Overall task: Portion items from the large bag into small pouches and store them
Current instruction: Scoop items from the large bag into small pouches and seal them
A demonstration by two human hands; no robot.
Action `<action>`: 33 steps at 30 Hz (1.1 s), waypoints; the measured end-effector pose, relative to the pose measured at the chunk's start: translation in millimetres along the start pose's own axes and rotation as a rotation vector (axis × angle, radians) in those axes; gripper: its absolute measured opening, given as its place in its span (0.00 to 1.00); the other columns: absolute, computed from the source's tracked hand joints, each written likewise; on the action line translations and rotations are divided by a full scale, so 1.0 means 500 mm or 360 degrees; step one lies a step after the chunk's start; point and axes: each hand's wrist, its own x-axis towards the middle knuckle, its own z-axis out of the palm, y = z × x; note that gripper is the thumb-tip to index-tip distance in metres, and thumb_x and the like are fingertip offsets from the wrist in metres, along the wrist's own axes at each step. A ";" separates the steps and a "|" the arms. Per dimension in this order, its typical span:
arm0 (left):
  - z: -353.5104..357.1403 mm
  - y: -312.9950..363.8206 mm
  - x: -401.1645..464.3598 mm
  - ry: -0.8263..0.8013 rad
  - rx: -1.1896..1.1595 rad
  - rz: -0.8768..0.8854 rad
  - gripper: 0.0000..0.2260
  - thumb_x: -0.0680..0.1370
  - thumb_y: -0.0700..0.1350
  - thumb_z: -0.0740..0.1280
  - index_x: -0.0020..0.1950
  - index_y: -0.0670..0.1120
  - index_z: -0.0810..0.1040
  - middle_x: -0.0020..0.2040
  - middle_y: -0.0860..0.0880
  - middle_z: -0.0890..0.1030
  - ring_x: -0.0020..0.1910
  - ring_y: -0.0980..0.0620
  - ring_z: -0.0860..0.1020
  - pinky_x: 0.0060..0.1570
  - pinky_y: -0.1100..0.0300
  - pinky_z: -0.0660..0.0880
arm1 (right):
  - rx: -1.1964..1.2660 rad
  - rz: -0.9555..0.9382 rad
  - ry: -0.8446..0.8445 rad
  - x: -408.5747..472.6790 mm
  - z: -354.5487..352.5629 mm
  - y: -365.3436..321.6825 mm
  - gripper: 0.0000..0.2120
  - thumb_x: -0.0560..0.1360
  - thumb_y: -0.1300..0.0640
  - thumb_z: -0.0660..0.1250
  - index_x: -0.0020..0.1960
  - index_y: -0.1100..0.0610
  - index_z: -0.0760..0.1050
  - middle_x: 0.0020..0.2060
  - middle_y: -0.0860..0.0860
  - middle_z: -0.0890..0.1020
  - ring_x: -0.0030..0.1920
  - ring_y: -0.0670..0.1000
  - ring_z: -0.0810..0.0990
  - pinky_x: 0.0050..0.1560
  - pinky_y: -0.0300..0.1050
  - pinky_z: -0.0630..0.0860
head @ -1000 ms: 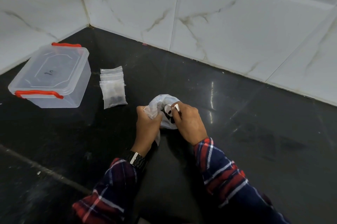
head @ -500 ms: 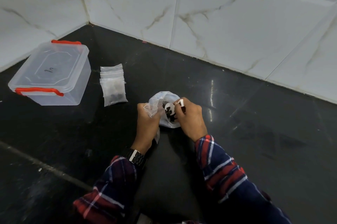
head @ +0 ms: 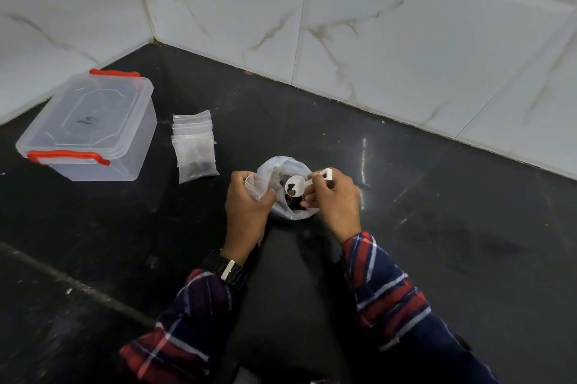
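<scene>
Your left hand point(head: 246, 208) was curled closed around a small clear pouch point(head: 257, 185), pinching its mouth beside the large bag point(head: 282, 165); your right hand point(head: 335, 196) pinched the handle of a white scoop point(head: 296, 186) between thumb and fingertips, its bowl holding a few dark pieces over the large bag's open mouth; the bag sat on the black counter point(head: 406, 227) between your hands, more dark pieces inside; a stack of pouches point(head: 195, 146) lay to the left, one with dark contents, near a lidded clear container point(head: 90, 126) with red latches.
</scene>
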 end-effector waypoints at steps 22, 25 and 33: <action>-0.017 0.049 -0.016 -0.0004 -0.0030 0.0163 0.16 0.68 0.53 0.70 0.52 0.49 0.75 0.44 0.52 0.80 0.43 0.56 0.80 0.39 0.68 0.75 | -0.0619 -0.1334 -0.0214 -0.097 0.003 -0.021 0.17 0.77 0.55 0.60 0.64 0.54 0.76 0.56 0.49 0.82 0.52 0.47 0.81 0.45 0.45 0.80; -0.016 0.045 -0.013 0.0000 -0.0032 0.0189 0.14 0.70 0.49 0.71 0.52 0.49 0.75 0.43 0.52 0.80 0.41 0.56 0.79 0.39 0.66 0.75 | -0.0619 -0.1323 -0.0218 -0.096 0.001 -0.019 0.17 0.77 0.55 0.60 0.64 0.54 0.76 0.56 0.48 0.81 0.52 0.47 0.80 0.44 0.46 0.80; -0.009 0.019 -0.003 0.0047 0.0052 0.0102 0.19 0.70 0.53 0.74 0.53 0.50 0.70 0.49 0.50 0.79 0.48 0.52 0.78 0.47 0.58 0.76 | -0.0053 -0.0746 -0.0129 -0.083 -0.004 -0.033 0.09 0.78 0.60 0.65 0.57 0.54 0.80 0.44 0.48 0.84 0.39 0.47 0.82 0.42 0.44 0.80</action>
